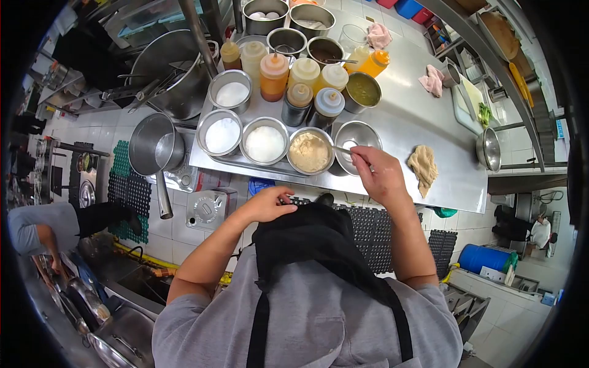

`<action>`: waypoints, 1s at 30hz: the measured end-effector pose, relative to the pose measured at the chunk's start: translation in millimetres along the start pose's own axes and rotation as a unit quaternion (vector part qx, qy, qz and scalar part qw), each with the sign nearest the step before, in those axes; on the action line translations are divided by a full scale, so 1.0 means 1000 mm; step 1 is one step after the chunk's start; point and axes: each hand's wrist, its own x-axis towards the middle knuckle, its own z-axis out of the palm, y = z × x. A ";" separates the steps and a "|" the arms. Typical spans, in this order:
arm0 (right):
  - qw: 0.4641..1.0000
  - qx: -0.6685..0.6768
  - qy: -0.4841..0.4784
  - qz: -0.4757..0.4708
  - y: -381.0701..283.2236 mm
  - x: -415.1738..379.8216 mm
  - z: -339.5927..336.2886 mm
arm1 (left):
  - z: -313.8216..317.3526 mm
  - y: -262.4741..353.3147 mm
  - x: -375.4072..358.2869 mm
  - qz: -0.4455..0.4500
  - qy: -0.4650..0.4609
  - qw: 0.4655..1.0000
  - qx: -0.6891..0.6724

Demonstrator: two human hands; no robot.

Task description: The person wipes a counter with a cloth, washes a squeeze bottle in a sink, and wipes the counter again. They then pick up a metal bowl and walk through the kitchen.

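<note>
My right hand [378, 173] is closed, pinching the end of a metal spoon [341, 149]. The spoon reaches over the rim of a round steel container of beige powder [308, 153]; its far end is hard to make out. Just under that hand sits a steel bowl [358, 136]. My left hand [270, 204] hangs by the black apron [300, 230] at the table's front edge, fingers loosely bent and apart, holding nothing. Left of the beige powder stand containers of white grainy contents [264, 145] and white powder [223, 135].
Several squeeze bottles [274, 76] crowd the steel table [399, 122] behind the containers. A beige cloth [423, 170] lies to the right. At left are a saucepan [164, 211] with its handle jutting out and a large pot [184, 101]. Another person [49, 228] works at far left.
</note>
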 end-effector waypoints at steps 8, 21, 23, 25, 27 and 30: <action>0.970 -0.128 -0.109 -0.178 -0.002 0.004 0.019 | -0.022 -0.109 -0.060 -0.098 0.055 0.994 0.010; 0.969 -0.157 -0.093 -0.165 0.001 -0.015 0.029 | -0.002 -0.201 -0.140 -0.328 0.092 0.937 -0.071; 0.974 -0.133 -0.080 -0.166 -0.013 -0.012 0.026 | -0.002 -0.212 -0.143 -0.335 0.095 0.935 -0.064; 0.978 -0.117 -0.046 -0.167 -0.031 -0.009 0.010 | -0.004 -0.221 -0.150 -0.343 0.139 0.925 -0.086; 0.982 -0.121 -0.048 -0.137 -0.042 -0.013 -0.007 | -0.006 -0.226 -0.152 -0.351 0.141 0.921 -0.090; 0.978 -0.131 -0.108 -0.124 -0.024 -0.021 0.007 | -0.004 -0.238 -0.152 -0.361 0.147 0.916 -0.096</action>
